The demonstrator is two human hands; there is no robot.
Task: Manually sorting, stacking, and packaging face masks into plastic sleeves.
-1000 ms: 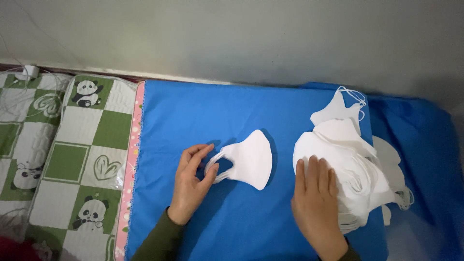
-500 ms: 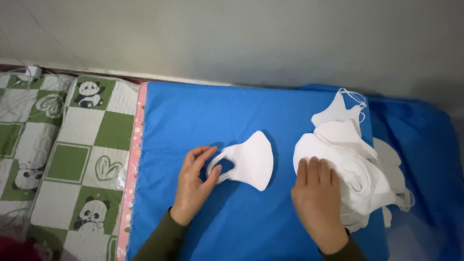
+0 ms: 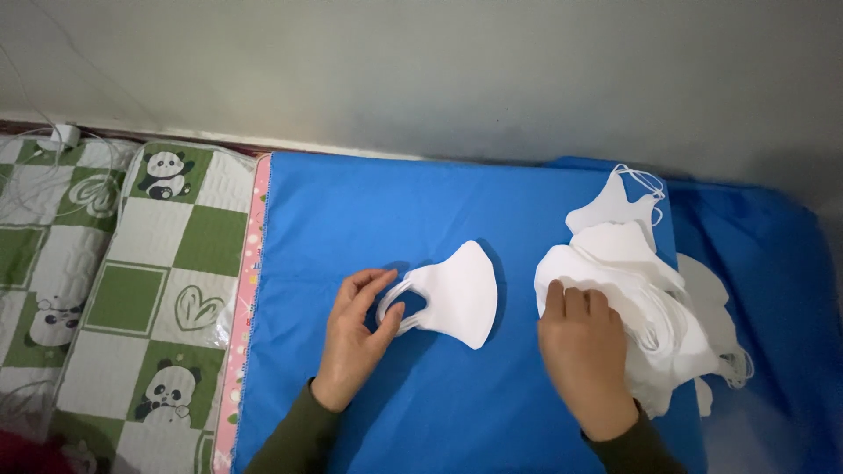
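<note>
A single white face mask (image 3: 461, 294) lies flat on a blue board (image 3: 378, 211). My left hand (image 3: 356, 338) pinches the mask's ear loop at its left end between thumb and fingers. To the right sits a pile of several white masks (image 3: 645, 281). My right hand (image 3: 584, 347) rests palm down on the near left part of that pile, fingers together.
A green and white checked mat with panda pictures (image 3: 132, 272) lies left of the board. A white cable and plug (image 3: 61, 140) sit at its far left corner. Blue cloth (image 3: 764, 263) spreads to the right. A grey wall runs along the back.
My left hand has closed on the ear loop of the single mask. My right hand stays on the pile, almost unmoved.
</note>
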